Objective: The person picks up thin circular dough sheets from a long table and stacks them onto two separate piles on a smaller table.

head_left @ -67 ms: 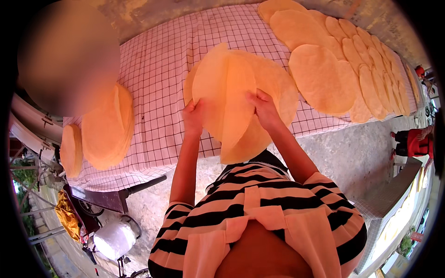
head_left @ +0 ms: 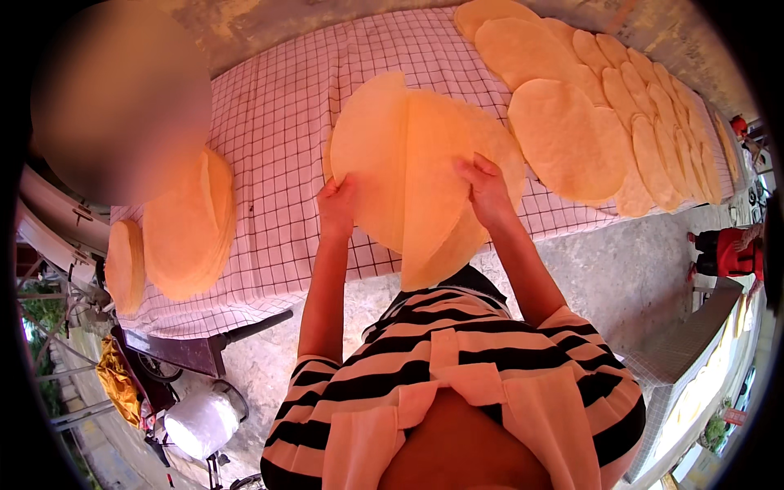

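Observation:
A thin, round, pale-yellow flatbread is held up over the middle of the table, with a crease running straight down it. My left hand pinches its left edge. At its right side, the closed fingers of my right hand grip it. Behind and partly under it lie more flatbreads of the same kind, resting on a white cloth with dark checks. How many layers are between my fingers, I cannot tell.
Many overlapping flatbreads cover the right part of the table. Two stacks stand at its left end, partly behind a blurred round patch. A white bucket-like container is at lower left. Someone in red is at far right.
My hands have moved farther apart, the right one shifting rightward. The held flatbread has spread wider between them, its crease now slightly to the right.

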Demonstrator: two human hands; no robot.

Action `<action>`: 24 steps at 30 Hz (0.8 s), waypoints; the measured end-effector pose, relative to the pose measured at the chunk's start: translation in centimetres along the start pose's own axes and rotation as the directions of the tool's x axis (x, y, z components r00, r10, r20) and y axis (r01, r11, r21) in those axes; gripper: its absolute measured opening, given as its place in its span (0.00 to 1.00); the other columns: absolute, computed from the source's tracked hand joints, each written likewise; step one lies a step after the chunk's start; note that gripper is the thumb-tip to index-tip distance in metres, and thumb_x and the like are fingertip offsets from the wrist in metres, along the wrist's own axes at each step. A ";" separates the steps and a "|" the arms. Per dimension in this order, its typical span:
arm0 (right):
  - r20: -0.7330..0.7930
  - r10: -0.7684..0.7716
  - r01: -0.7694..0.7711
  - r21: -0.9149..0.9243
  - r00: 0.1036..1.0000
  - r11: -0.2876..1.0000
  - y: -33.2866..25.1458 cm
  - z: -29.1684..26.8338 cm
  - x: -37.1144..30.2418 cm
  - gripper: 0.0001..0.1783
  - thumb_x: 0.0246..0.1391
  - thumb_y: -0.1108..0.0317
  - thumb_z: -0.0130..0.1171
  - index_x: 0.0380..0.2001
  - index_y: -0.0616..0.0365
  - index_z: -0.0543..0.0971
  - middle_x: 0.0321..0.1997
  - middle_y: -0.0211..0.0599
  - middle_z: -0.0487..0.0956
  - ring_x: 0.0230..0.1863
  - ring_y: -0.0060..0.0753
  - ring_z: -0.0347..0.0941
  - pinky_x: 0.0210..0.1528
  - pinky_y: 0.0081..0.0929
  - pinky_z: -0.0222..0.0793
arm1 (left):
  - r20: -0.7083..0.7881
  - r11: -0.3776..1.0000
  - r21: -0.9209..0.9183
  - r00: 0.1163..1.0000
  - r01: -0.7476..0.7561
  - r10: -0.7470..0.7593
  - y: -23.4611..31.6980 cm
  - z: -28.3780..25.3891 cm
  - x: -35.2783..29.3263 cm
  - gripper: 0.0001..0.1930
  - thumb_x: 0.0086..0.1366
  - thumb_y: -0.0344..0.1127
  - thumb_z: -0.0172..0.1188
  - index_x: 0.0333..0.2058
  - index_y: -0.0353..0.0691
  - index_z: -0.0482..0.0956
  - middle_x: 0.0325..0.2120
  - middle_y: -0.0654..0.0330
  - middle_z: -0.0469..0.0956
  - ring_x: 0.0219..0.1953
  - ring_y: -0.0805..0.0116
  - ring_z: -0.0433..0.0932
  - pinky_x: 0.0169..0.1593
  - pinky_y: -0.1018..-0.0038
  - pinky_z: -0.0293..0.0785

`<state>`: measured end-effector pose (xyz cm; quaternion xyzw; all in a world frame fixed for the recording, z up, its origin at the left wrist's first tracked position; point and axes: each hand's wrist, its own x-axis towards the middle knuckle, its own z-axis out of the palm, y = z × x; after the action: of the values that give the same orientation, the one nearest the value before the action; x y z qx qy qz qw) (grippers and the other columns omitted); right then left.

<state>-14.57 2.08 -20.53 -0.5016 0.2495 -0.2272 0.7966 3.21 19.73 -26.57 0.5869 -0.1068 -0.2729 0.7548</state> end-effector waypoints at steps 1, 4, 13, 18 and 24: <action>-0.074 -0.063 0.067 0.048 0.995 0.997 -2.0 -2.1 -0.4 0.15 0.54 0.65 0.51 0.42 0.62 0.73 0.35 0.28 0.76 0.32 0.18 0.71 0.34 0.19 0.67 | 0.012 0.992 -0.115 0.999 0.047 -0.046 0.1 -0.8 0.5 0.12 0.62 0.28 0.49 0.43 0.27 0.71 0.37 0.53 0.76 0.38 0.63 0.76 0.41 0.72 0.74; -0.257 -0.196 0.207 0.018 0.946 0.978 -10.8 -8.2 -3.3 0.16 0.52 0.69 0.49 0.43 0.68 0.72 0.39 0.40 0.77 0.37 0.28 0.74 0.39 0.21 0.70 | -0.073 0.951 -0.245 0.974 0.190 -0.214 -1.9 -4.1 2.0 0.13 0.62 0.26 0.47 0.44 0.26 0.69 0.39 0.51 0.75 0.39 0.59 0.76 0.42 0.68 0.75; -0.183 -0.353 0.303 -0.254 0.917 0.918 -19.2 -9.7 -5.2 0.13 0.53 0.66 0.51 0.38 0.65 0.74 0.34 0.33 0.77 0.35 0.21 0.73 0.38 0.18 0.68 | 0.082 0.892 0.371 0.966 -0.257 0.244 1.9 0.1 1.2 0.14 0.62 0.28 0.48 0.47 0.34 0.69 0.34 0.58 0.75 0.33 0.68 0.75 0.34 0.74 0.72; -0.086 -0.285 0.224 -0.421 0.955 0.879 -12.9 -4.5 -0.8 0.09 0.53 0.65 0.51 0.27 0.60 0.74 0.23 0.21 0.70 0.25 0.13 0.61 0.28 0.16 0.57 | 0.624 0.272 0.662 0.714 -0.699 0.318 9.7 12.8 -5.2 0.25 0.55 0.26 0.50 0.54 0.35 0.61 0.26 0.57 0.73 0.25 0.65 0.74 0.22 0.70 0.69; -0.163 -0.163 0.067 -0.480 0.973 0.875 -10.1 -4.6 0.2 0.11 0.54 0.64 0.50 0.22 0.58 0.71 0.20 0.23 0.66 0.24 0.14 0.59 0.27 0.17 0.57 | 0.783 -0.232 0.583 0.462 -0.779 0.417 4.5 18.6 -9.4 0.30 0.46 0.26 0.53 0.51 0.24 0.61 0.30 0.45 0.73 0.27 0.60 0.73 0.18 0.72 0.68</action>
<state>-18.42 -5.16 -13.10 -0.6688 0.3449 -0.2557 0.6070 -12.22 10.16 -15.45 0.7178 -0.6341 0.1885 0.2171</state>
